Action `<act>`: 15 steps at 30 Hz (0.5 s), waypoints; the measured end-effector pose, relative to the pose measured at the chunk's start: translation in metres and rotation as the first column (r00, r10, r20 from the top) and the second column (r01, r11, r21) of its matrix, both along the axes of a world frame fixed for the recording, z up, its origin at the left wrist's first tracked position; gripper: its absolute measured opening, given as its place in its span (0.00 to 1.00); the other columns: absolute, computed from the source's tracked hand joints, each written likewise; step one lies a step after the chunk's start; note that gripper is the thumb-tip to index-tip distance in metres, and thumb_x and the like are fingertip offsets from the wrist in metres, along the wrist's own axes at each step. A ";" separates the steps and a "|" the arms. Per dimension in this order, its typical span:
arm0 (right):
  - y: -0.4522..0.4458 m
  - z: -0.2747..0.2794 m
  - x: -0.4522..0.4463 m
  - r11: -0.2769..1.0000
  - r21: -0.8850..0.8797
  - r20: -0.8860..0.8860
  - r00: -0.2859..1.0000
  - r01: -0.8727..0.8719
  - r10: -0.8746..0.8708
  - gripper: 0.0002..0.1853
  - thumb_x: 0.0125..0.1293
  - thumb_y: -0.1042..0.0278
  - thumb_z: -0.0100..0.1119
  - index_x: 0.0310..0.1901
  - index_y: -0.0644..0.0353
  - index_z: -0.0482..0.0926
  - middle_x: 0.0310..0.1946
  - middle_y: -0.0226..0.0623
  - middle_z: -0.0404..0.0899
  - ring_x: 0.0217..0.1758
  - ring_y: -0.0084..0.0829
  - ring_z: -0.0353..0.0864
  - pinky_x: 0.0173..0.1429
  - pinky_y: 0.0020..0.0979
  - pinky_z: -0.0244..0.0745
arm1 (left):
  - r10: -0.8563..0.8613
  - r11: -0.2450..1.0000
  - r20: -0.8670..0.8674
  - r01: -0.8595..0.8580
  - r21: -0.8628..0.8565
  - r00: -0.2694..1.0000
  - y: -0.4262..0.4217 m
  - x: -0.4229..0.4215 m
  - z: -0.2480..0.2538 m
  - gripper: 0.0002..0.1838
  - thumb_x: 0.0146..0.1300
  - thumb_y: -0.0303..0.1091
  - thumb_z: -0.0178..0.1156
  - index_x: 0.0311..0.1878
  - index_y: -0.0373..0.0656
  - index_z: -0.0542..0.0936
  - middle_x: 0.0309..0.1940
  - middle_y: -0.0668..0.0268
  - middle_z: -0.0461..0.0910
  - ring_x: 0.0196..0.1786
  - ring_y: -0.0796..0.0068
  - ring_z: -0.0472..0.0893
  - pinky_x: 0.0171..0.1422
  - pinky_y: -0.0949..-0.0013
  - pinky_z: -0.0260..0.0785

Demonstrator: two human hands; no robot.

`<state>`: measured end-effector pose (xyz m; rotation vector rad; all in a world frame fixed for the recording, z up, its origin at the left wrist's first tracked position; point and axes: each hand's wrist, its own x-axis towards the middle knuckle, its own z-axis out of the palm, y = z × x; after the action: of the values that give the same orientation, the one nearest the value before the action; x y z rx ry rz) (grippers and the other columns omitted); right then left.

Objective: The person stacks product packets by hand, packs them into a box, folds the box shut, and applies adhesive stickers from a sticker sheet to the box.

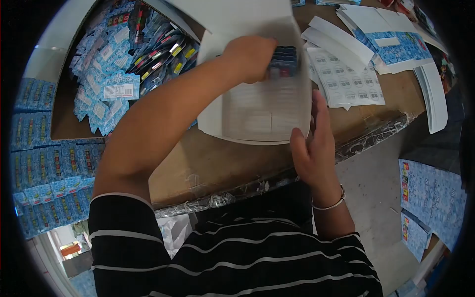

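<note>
An open white cardboard box [242,134] stands on the table with its lid raised at the back. My left hand [251,58] reaches down into it, fingers curled beside a row of small blue packets [283,55]; what lies within the fingers is hidden. Clear plastic-looking trays or sleeves [247,111] fill the front part of the box. At the box's right front corner, my right hand [316,143] grips the wall, thumb toward the front and fingers stretched along the outer side.
Left of the white box, a large carton [74,132] holds many loose blue packets [116,59]. Sheets of round stickers [349,81] and flat blue-and-white box blanks [396,44] lie to the right. Stacked blue boxes [49,163] stand at left, more blue boxes [430,193] at right.
</note>
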<state>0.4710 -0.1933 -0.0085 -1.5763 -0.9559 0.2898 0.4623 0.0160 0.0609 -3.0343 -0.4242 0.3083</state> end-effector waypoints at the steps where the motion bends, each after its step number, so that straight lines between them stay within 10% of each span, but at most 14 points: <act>1: 0.002 0.000 0.002 1.000 0.023 -0.001 1.000 -0.012 0.012 0.35 0.55 0.77 0.51 0.64 0.76 0.49 0.56 0.63 0.63 0.58 0.52 0.67 0.61 0.38 0.63 | -0.033 0.999 -0.007 0.033 -0.031 0.999 -0.002 0.006 -0.005 0.27 0.41 0.37 0.71 0.45 0.39 0.72 0.35 0.53 0.79 0.42 0.51 0.78 0.45 0.56 0.70; 15: 0.008 -0.005 0.005 0.997 0.064 -0.004 0.999 -0.034 0.034 0.34 0.56 0.76 0.46 0.65 0.74 0.50 0.57 0.61 0.64 0.59 0.51 0.68 0.62 0.35 0.62 | -0.130 0.991 0.079 0.129 0.023 0.988 0.017 0.028 -0.004 0.26 0.41 0.37 0.71 0.45 0.42 0.74 0.38 0.56 0.79 0.46 0.54 0.77 0.48 0.58 0.70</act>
<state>0.4758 -0.1855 -0.0136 -1.5016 -0.9798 0.2842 0.4906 0.0332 0.0570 -3.0462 -0.2312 0.1738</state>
